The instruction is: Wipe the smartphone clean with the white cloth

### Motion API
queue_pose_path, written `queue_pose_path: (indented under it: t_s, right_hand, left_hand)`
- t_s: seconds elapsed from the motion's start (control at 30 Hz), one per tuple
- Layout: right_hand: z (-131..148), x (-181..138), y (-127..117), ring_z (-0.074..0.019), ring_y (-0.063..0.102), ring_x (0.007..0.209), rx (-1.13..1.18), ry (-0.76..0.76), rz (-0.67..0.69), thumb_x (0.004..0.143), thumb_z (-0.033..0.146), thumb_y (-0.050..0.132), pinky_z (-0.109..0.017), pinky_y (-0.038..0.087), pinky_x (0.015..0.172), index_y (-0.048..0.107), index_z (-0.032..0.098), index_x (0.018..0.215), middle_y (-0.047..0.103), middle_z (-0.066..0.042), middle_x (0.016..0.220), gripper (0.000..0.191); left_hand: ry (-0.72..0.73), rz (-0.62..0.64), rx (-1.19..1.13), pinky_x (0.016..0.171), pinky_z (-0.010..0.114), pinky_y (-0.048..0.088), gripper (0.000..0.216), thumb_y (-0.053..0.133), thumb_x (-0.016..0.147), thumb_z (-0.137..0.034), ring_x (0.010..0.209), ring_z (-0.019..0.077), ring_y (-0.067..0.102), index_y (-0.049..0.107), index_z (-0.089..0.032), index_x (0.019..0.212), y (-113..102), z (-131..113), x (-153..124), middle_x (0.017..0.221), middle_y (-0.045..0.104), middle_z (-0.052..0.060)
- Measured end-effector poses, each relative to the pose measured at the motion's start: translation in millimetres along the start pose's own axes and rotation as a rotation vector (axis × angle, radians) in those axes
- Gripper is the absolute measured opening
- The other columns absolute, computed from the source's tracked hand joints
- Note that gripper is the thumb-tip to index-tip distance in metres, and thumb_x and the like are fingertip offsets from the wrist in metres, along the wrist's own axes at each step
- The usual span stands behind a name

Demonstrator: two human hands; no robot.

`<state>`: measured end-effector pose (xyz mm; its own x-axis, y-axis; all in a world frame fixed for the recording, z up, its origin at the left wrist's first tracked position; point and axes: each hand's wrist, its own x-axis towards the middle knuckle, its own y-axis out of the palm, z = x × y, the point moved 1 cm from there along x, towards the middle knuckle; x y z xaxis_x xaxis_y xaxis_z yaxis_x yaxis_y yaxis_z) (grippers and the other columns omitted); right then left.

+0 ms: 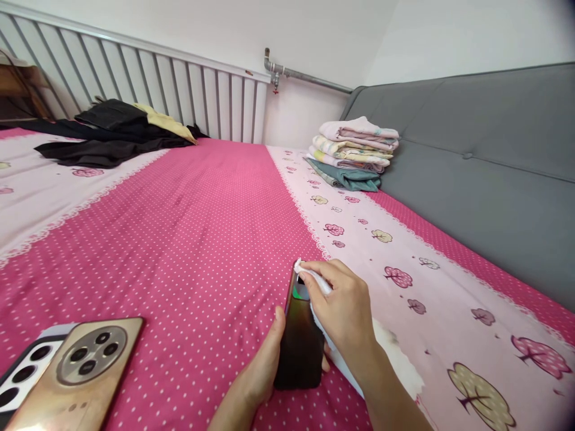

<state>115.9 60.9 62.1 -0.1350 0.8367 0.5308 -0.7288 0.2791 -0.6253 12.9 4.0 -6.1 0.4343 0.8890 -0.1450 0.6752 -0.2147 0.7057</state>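
A dark, glossy smartphone is held upright over the bed with its back toward me. My left hand grips it by the sides, thumb along the left edge and fingertips showing at the right. Pinched in my right hand is a white cloth, pressed against the top of the phone near its camera block. More of the cloth hangs behind my right wrist, and its lower end shows a grey smudge. At the lower left lies a gold phone with a round camera ring.
Beside the gold phone, partly under it, is another phone with a white camera strip. Dark clothes lie at the far left by the radiator. Folded cloths are stacked against the grey headboard. A pink patterned sheet covers the bed.
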Motion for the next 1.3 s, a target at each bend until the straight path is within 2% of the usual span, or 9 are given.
queue_pose_path:
  t_s: [0.33,0.57,0.87,1.1,1.3]
  right_hand:
    - [-0.1,-0.1,0.1,-0.0153,0.064,0.078,0.003,-0.002,0.000,0.083,0.021,0.058,-0.028,0.048,0.077,0.070,0.023,0.091,0.067,0.000,0.087,0.014]
    - [-0.4,-0.1,0.2,-0.0156,0.063,0.078,-0.001,-0.002,0.006,0.083,0.022,0.058,-0.028,0.048,0.077,0.069,0.023,0.091,0.067,0.000,0.087,0.014]
    - [-0.7,0.6,0.5,-0.0152,0.064,0.078,0.009,0.001,0.009,0.083,0.022,0.058,-0.028,0.048,0.077,0.070,0.024,0.091,0.068,0.000,0.088,0.014]
    - [-0.5,-0.3,0.8,-0.0152,0.064,0.078,0.001,0.008,0.007,0.083,0.022,0.058,-0.028,0.048,0.077,0.069,0.024,0.091,0.068,0.001,0.087,0.014]
    - [-0.6,0.4,0.0,-0.0154,0.064,0.077,-0.002,0.011,0.011,0.084,0.023,0.057,-0.029,0.049,0.077,0.069,0.024,0.091,0.067,0.000,0.088,0.015]
  left_hand:
    - [-0.040,-0.004,-0.018,0.090,0.039,0.042,0.074,0.023,0.084,-0.066,0.101,0.0296,0.061,0.053,-0.012,0.125,0.3,3.5,1.0,0.101,0.069,0.015]
    - [-0.062,0.040,0.082,0.074,0.034,0.047,0.088,0.016,0.079,-0.073,0.093,0.0306,0.063,0.065,-0.006,0.106,0.8,3.8,0.9,0.088,0.070,0.018]
    - [0.036,-0.037,-0.037,0.093,0.040,0.040,0.065,0.030,0.085,-0.061,0.106,0.0295,0.058,0.052,-0.016,0.126,-0.6,3.1,2.8,0.106,0.068,0.012]
    - [-0.035,-0.011,-0.018,0.097,0.042,0.038,0.068,0.026,0.085,-0.063,0.112,0.0310,0.055,0.049,-0.016,0.129,1.4,-3.5,-2.3,0.114,0.064,0.013]
    - [-0.031,-0.010,0.012,0.098,0.044,0.036,0.072,0.025,0.084,-0.065,0.113,0.0319,0.053,0.049,-0.014,0.128,0.7,-3.5,-2.2,0.113,0.065,0.014]
